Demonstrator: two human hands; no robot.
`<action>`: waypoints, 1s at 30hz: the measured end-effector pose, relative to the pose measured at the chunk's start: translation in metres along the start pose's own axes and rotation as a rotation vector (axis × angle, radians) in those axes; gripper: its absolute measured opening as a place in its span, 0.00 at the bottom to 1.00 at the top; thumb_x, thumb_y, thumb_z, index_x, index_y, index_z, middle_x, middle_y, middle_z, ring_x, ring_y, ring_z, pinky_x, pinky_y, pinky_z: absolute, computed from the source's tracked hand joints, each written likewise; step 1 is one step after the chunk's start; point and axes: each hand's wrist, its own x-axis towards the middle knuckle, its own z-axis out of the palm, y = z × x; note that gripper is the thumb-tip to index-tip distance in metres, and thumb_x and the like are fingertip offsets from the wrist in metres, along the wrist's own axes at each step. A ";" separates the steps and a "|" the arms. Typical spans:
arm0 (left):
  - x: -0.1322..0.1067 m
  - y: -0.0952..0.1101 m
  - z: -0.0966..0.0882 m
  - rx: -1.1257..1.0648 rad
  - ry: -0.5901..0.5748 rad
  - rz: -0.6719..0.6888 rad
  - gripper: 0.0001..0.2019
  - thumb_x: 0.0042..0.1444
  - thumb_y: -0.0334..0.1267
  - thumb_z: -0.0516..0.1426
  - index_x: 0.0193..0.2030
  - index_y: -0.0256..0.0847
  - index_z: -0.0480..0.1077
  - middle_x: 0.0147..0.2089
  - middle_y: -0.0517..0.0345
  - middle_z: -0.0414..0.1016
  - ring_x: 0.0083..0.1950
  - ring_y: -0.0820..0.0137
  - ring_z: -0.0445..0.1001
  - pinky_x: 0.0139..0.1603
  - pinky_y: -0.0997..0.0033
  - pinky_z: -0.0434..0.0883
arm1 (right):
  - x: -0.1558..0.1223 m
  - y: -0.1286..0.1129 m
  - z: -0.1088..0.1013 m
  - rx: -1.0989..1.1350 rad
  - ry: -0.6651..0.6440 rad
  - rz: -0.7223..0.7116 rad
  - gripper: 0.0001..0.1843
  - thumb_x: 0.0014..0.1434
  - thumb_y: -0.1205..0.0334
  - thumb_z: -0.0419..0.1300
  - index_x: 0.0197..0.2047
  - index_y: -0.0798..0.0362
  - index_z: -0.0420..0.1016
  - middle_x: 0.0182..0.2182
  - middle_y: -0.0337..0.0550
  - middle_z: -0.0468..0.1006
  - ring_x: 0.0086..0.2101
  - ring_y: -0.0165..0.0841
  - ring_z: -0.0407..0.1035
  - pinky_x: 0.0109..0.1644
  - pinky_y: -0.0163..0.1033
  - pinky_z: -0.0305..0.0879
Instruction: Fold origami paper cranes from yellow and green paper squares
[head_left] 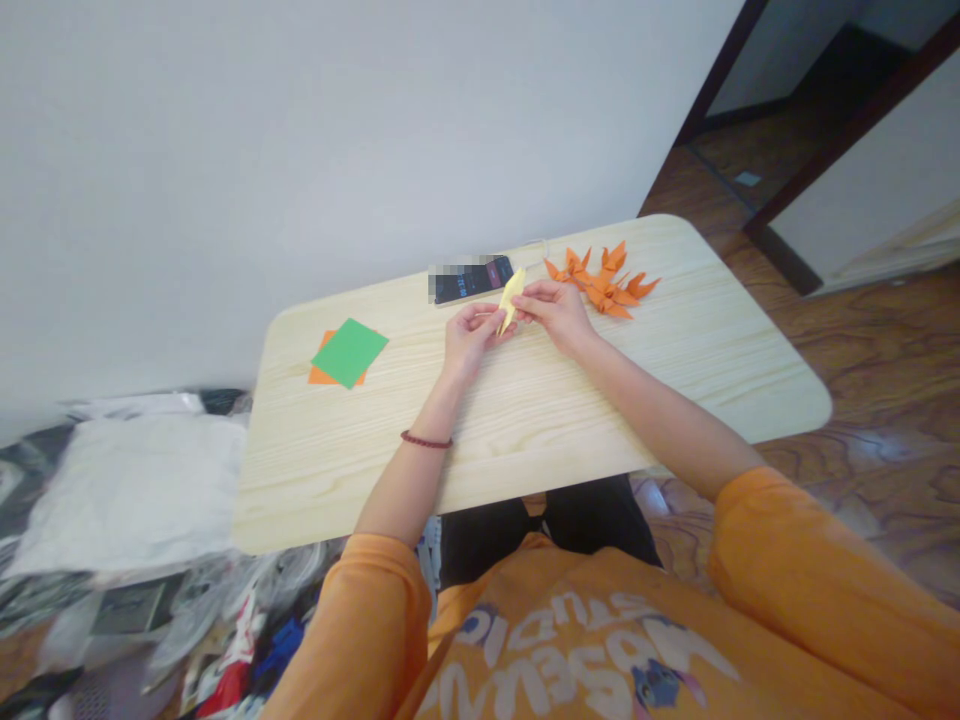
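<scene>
A yellow piece of folded paper (513,294), narrow and pointed, is held upright between both hands above the middle of the table. My left hand (472,333) pinches its lower left side between thumb and fingers. From the right, my right hand (555,310) grips its edge with thumb and forefinger. Several orange folded paper cranes (609,285) lie in a cluster just right of my right hand. Off to the left, a green paper square (350,352) rests askew on orange paper (322,376).
Behind my hands a phone (472,281) with a lit screen lies near the table's (540,420) back edge, a white cable (536,250) beside it. A wall borders the back. Bags and clutter (150,500) cover the floor at left; a doorway opens at right.
</scene>
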 end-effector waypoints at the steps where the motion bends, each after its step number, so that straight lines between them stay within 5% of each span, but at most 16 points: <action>1: 0.000 0.000 0.000 -0.002 0.003 -0.005 0.18 0.39 0.45 0.69 0.33 0.38 0.71 0.31 0.56 0.80 0.32 0.68 0.79 0.39 0.62 0.78 | 0.000 0.001 0.000 -0.008 0.002 -0.003 0.22 0.35 0.48 0.73 0.25 0.54 0.71 0.20 0.35 0.72 0.22 0.26 0.68 0.26 0.33 0.65; 13: -0.003 0.006 0.005 0.093 0.090 0.075 0.19 0.35 0.44 0.71 0.31 0.36 0.73 0.27 0.57 0.78 0.28 0.71 0.77 0.36 0.70 0.74 | -0.005 -0.009 0.002 -0.103 0.025 -0.072 0.18 0.41 0.49 0.70 0.24 0.55 0.74 0.19 0.35 0.70 0.21 0.23 0.60 0.26 0.33 0.59; 30: -0.001 -0.001 0.004 0.147 -0.008 0.009 0.16 0.41 0.45 0.68 0.30 0.35 0.74 0.27 0.56 0.78 0.28 0.73 0.75 0.35 0.71 0.71 | -0.007 -0.015 0.006 -0.088 0.040 0.000 0.17 0.38 0.54 0.72 0.25 0.56 0.73 0.19 0.36 0.71 0.21 0.25 0.64 0.27 0.34 0.64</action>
